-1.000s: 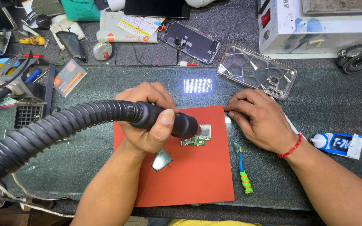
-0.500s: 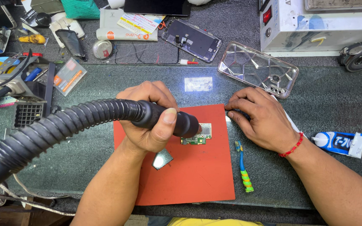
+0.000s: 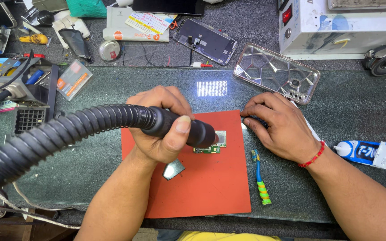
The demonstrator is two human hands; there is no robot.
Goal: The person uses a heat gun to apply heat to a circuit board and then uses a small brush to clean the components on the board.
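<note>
Circuit board (image 3: 211, 145), small and green, on the red mat (image 3: 211, 187), partly hidden under the nozzle tip. Left hand (image 3: 164, 127) closed around the black handle of the corrugated hose (image 3: 68, 134), thumb on top, nozzle aimed at the board. Right hand (image 3: 280, 122) flat at the mat's right edge, fingers loosely curled, palm down; whether anything sits beneath, cannot tell. Small metal shield (image 3: 174, 169) on the mat just below the left hand. Toothbrush (image 3: 260, 178) beside the mat on the counter (image 3: 358, 111). Glue tube (image 3: 365, 151) further right, clear phone case (image 3: 276, 72) beyond the right hand.
</note>
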